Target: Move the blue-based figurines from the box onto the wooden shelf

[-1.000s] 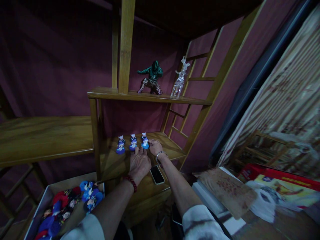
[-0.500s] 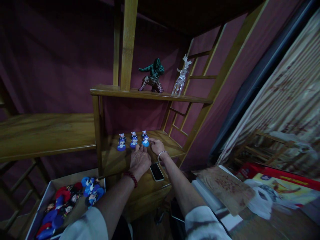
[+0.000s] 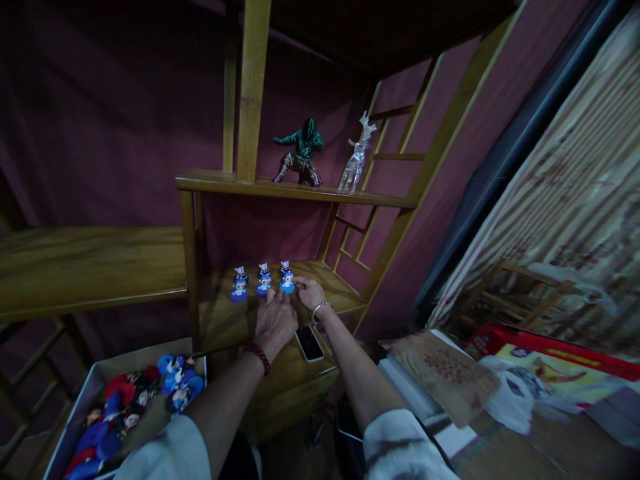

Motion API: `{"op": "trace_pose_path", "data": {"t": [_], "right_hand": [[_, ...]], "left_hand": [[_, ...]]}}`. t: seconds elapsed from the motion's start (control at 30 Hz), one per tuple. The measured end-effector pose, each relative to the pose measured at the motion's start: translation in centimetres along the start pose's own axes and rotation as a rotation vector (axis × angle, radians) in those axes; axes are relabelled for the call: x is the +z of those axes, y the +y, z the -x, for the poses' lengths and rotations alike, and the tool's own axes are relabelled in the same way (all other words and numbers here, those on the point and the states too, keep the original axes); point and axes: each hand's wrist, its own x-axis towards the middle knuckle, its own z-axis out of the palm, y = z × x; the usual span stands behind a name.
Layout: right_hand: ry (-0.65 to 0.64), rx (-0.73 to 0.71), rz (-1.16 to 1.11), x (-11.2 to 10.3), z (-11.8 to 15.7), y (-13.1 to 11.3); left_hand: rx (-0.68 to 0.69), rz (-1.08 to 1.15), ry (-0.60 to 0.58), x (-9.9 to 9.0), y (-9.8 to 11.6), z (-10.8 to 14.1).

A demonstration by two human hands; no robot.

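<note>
Six small toy figurines stand in two rows on the lower wooden shelf, so several in all. In the front row are a purple-based figurine [image 3: 239, 291], a middle figurine [image 3: 263, 285] and a blue-based figurine [image 3: 287, 283]. Darker cat-eared figurines [image 3: 264, 269] stand behind them. My right hand [image 3: 310, 293], with a silver bracelet, points its extended index finger at the right side of the blue-based figurine, at or against it. From the front, my left hand [image 3: 276, 321], wearing a red bead bracelet, reaches with outstretched fingers close to the middle and blue-based figurines; exact contact is unclear.
A phone [image 3: 310, 343] lies near my right wrist. At lower left, an open box [image 3: 90, 387] contains several colourful figurines. A crouching statuette [image 3: 302, 153] and clear deer ornament [image 3: 357, 153] stand on the upper shelf [image 3: 295, 191]. Papers and a plastic bag [image 3: 513, 400] are at right.
The whole view has shifted slightly, so everything appears a little further left. Both hands remain beside the blue-based figurine, with no clear movement of the figurines on the shelf.
</note>
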Motion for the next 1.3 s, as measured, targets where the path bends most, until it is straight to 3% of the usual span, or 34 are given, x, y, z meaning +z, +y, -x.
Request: {"op": "trace_pose_path", "data": {"t": [1.0,1.3], "right_hand": [[0.002,0.068,-0.039,-0.3,0.5,-0.7],[0.099,0.140,-0.099,-0.3,1.6,-0.4]], "left_hand": [[0.001,0.002,-0.017,-0.6,0.1,0.3],[0.072,0.009,0.002,-1.1,0.0,1.3]]}}
